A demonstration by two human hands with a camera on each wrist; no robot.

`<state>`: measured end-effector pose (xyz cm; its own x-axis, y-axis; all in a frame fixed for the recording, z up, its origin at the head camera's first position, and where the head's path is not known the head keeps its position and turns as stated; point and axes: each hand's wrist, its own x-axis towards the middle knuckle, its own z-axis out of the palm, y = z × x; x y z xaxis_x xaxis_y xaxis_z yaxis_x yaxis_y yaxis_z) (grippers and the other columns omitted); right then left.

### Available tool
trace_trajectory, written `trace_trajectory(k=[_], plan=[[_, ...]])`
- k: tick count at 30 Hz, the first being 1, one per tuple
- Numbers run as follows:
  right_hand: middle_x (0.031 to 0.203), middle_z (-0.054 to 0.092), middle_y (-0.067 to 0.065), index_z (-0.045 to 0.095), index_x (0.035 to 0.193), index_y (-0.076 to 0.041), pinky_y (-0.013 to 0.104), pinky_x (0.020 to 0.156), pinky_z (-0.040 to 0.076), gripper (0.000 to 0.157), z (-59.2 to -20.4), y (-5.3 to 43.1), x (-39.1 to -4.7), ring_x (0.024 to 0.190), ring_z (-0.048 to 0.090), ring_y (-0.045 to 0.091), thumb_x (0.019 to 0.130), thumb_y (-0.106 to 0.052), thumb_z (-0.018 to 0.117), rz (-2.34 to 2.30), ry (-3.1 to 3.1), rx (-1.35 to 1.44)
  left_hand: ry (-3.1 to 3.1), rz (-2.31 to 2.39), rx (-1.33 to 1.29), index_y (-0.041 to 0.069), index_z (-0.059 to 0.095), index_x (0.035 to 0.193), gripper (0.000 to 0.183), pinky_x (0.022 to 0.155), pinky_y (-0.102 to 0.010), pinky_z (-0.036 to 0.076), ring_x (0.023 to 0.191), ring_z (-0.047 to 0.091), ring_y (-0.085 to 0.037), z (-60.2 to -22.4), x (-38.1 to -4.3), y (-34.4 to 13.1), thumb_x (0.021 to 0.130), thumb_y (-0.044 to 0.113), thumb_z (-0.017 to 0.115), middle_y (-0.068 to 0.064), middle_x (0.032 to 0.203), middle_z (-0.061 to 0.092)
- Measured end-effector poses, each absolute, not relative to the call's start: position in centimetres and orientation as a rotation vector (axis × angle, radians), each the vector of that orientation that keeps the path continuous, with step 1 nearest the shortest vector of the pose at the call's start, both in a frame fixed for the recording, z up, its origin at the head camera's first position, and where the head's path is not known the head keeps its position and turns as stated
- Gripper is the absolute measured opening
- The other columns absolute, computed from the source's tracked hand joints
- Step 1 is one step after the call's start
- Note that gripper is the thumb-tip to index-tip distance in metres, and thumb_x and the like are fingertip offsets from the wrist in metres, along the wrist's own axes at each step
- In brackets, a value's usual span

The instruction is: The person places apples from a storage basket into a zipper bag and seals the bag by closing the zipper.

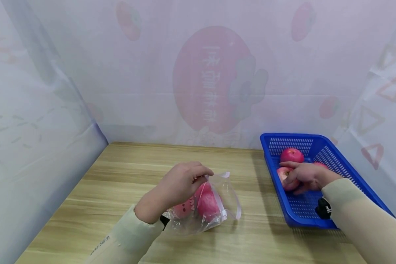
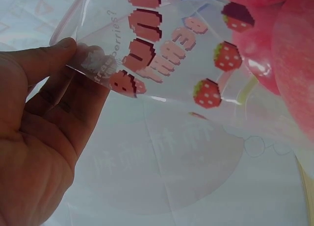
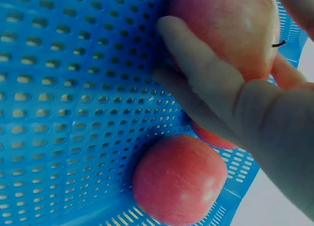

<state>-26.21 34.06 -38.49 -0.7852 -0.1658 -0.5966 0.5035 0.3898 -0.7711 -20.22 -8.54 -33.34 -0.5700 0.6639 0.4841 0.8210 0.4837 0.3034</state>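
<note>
Our left hand (image 1: 183, 185) at a bag (image 1: 191, 224), our right hand (image 1: 308, 176) in a basket (image 1: 301, 209)
On the wooden table (image 1: 118, 176), we pinch the clear bag's mouth, bagged apples (image 1: 208, 205) inside; in the blue basket we grip one apple (image 1: 283, 173), a second apple (image 1: 292, 155) just behind it, a third apple (image 1: 321, 165) partly hidden.

Clear bag (image 2: 162, 59) (strawberry-printed) around pink apples (image 1: 208, 205), perhaps two; three apples (image 1: 292, 155) in blue basket (image 1: 305, 208)

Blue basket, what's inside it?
At least three apples lie inside the blue basket. The right hand and sleeve hide part of it; anything beneath them can't be seen.
</note>
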Motion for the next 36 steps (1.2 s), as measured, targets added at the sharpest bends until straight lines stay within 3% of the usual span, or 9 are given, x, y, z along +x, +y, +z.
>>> trace_trajectory(k=[3,10,16,19,25,29,33,36], plan=[[0.136,0.034,0.032,0.014,0.159,-0.008,0.056,0.087,0.052,0.094,-38.8,34.1,-26.2,0.095,0.065,0.037,0.085,0.005,0.070,-1.413,2.082,0.268,-2.435,-0.737,-1.252,0.009,0.075,0.107,0.020,0.078,-0.029,0.055,0.083,0.065,-0.009,-33.3,-20.2,-8.5,0.090,-0.001,0.071,0.002,0.096,0.071],[0.141,0.024,0.030,0.018,0.158,-0.009,0.049,0.083,0.055,0.082,-38.5,35.0,-25.7,0.108,0.048,0.040,0.092,-0.014,0.067,-1.472,2.119,0.263,-2.425,-0.732,-1.257,0.008,0.075,0.107,0.020,0.079,-0.030,0.055,0.084,0.065,-0.010,-33.3,-20.2,-8.4,0.090,-0.001,0.071,0.002,0.096,0.071],[0.134,0.034,0.020,0.016,0.156,-0.014,0.035,0.075,0.055,0.073,-36.6,36.0,-25.1,0.101,0.051,0.029,0.098,-0.029,0.058,-1.741,1.987,0.292,-2.421,-0.730,-1.256,0.009,0.075,0.107,0.020,0.079,-0.029,0.055,0.085,0.066,-0.010,-33.3,-20.2,-8.4,0.090,-0.001,0.071,0.002,0.097,0.072],[0.126,0.044,0.014,0.028,0.150,-0.021,0.033,0.072,0.054,0.057,-35.3,36.2,-24.7,0.096,0.055,0.026,0.101,-0.032,0.055,-1.892,1.868,0.271,-2.424,-0.731,-1.257,0.009,0.075,0.107,0.020,0.079,-0.029,0.055,0.085,0.066,-0.010,-33.2,-20.2,-8.4,0.090,0.000,0.071,0.002,0.097,0.072],[0.108,0.059,0.008,0.042,0.122,-0.015,0.033,0.069,0.053,0.027,-33.5,35.5,-23.7,0.090,0.059,0.027,0.103,-0.031,0.051,-2.125,1.669,0.219,-2.424,-0.740,-1.252,0.009,0.074,0.107,0.021,0.078,-0.029,0.055,0.082,0.065,-0.009,-33.3,-20.2,-8.5,0.089,-0.001,0.072,0.003,0.095,0.071],[0.116,0.056,0.007,0.055,0.121,-0.020,0.036,0.071,0.051,0.020,-33.1,33.8,-22.7,0.097,0.055,0.028,0.104,-0.028,0.049,-2.209,1.618,0.134,-2.416,-0.748,-1.258,0.009,0.074,0.107,0.021,0.077,-0.029,0.055,0.082,0.065,-0.009,-33.3,-20.3,-8.5,0.089,-0.002,0.072,0.002,0.094,0.071],[0.130,0.046,0.008,0.066,0.119,-0.025,0.040,0.075,0.052,0.023,-33.0,31.2,-21.6,0.107,0.049,0.030,0.103,-0.023,0.049,-2.222,1.641,0.038,-2.407,-0.749,-1.267,0.009,0.075,0.106,0.021,0.077,-0.029,0.055,0.082,0.065,-0.009,-33.3,-20.3,-8.4,0.089,-0.002,0.072,0.002,0.094,0.071],[0.139,0.034,0.010,0.065,0.124,-0.027,0.044,0.080,0.053,0.027,-33.1,29.3,-20.9,0.114,0.044,0.033,0.101,-0.020,0.052,-2.202,1.667,0.002,-2.400,-0.747,-1.275,0.008,0.075,0.105,0.020,0.077,-0.028,0.055,0.081,0.064,-0.009,-33.3,-20.4,-8.3,0.089,-0.002,0.071,0.001,0.093,0.071]])
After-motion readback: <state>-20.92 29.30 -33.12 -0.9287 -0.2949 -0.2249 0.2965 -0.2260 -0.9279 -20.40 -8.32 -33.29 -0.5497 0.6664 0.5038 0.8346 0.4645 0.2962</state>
